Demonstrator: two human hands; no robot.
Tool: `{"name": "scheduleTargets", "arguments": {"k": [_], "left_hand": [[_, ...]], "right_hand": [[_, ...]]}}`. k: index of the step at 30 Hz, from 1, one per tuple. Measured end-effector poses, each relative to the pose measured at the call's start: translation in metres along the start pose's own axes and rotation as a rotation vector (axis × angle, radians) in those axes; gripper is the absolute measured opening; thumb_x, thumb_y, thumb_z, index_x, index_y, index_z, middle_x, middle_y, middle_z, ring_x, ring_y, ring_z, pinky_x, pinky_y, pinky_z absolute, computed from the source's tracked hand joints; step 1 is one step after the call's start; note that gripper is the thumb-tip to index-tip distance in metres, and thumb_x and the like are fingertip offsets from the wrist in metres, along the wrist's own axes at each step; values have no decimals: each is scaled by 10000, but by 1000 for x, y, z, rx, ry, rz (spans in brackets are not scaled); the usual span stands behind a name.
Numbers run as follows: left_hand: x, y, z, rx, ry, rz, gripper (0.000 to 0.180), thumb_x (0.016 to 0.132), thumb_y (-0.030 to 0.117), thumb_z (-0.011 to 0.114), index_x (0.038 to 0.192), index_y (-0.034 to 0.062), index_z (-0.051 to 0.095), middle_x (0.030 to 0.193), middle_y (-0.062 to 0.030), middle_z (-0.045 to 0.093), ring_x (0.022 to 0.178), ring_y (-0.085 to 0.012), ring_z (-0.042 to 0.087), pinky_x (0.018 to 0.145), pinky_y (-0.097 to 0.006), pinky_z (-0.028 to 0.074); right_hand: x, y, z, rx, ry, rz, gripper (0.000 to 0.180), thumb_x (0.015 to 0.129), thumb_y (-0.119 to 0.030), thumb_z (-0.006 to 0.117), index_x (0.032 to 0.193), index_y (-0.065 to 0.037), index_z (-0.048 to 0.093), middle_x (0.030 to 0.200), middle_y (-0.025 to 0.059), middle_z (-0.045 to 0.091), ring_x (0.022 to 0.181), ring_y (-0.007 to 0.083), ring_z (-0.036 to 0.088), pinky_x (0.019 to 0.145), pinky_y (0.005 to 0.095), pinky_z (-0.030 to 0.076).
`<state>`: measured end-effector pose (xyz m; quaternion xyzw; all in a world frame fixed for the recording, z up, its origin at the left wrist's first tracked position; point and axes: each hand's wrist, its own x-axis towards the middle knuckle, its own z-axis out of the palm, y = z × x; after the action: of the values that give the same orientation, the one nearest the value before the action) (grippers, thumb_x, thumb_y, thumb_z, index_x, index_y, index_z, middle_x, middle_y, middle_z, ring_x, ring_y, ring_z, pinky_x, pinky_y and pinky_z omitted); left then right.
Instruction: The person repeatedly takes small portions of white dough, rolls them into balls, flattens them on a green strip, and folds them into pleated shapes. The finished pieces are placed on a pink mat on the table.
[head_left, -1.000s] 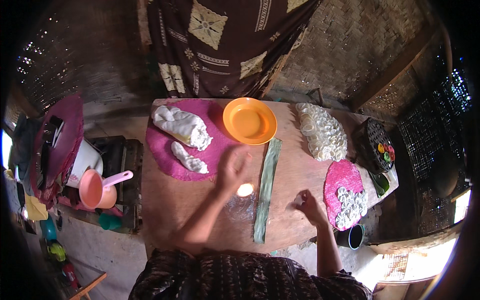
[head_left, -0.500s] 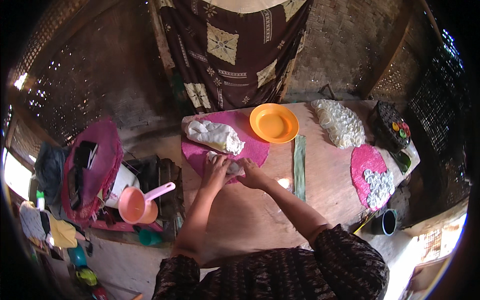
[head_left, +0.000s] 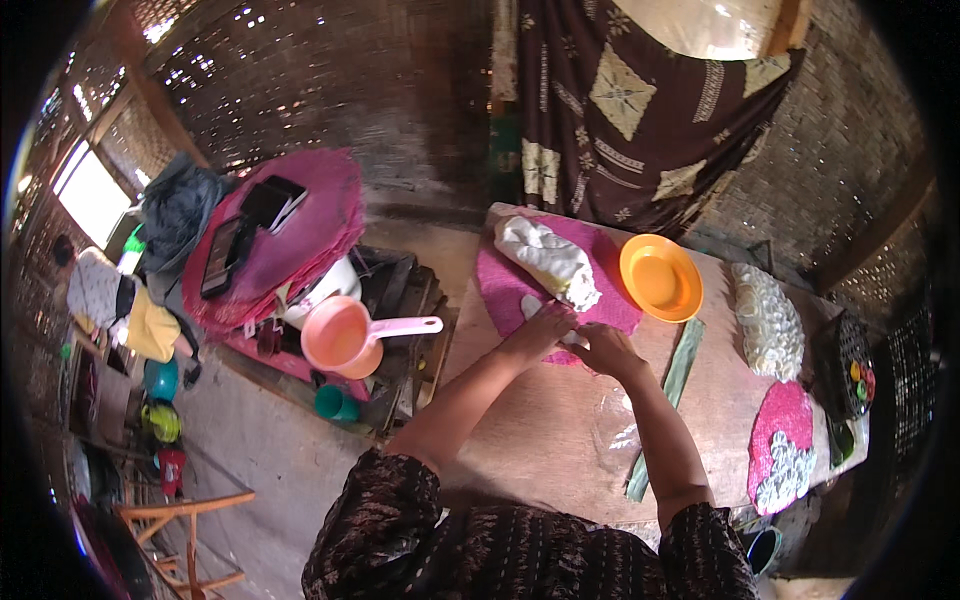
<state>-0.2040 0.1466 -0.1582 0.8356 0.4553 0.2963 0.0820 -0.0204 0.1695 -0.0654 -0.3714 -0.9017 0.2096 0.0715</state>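
On a pink round mat (head_left: 497, 287) lies a small white, soft-looking piece (head_left: 530, 306) that looks like dough. My left hand (head_left: 548, 330) is over its middle, fingers closed on it. From the other side my right hand (head_left: 608, 351) grips its right end with bent fingers. The hands almost touch and hide most of the piece. Just beyond them rests a thick white bundle (head_left: 545, 256), long, with a ragged right end. An orange plate (head_left: 661, 278) stands right of the mat.
A green leaf strip (head_left: 668, 405) lies beside clear plastic (head_left: 614, 425) on the wooden table (head_left: 540, 440). Farther right are white curled pieces (head_left: 768, 322), a second pink mat (head_left: 775, 418) with pale pieces and a dark basket (head_left: 850, 365). At left are a pink dipper (head_left: 338, 335) and phones (head_left: 228, 257).
My view has swung left, so the table appears farther right and more of the left side shows. My hands have come closer together over the white piece, covering more of it.
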Motion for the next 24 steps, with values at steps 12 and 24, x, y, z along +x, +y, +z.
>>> {"name": "scheduleTargets", "arguments": {"k": [12,24], "left_hand": [[11,57,-29,40,101,-13,601,807,144,732,1335,48,462,1297,-166,485,1266,-318,443,1100,-448,347],[-10,166,-36,-1045,237,-446,548,993,344,535,1455,109,357,1496,-117,408,1268,-232,527,923,-335,514]], "right_hand": [[-172,18,-60,1417,294,351,447,1023,-345,441,1223,36,564,1078,128,638,984,251,646,810,391,550],[-238,55,-54,1489,872,300,123,957,-137,576,1053,-62,587,1127,95,623,1061,235,620,893,356,518]]}}
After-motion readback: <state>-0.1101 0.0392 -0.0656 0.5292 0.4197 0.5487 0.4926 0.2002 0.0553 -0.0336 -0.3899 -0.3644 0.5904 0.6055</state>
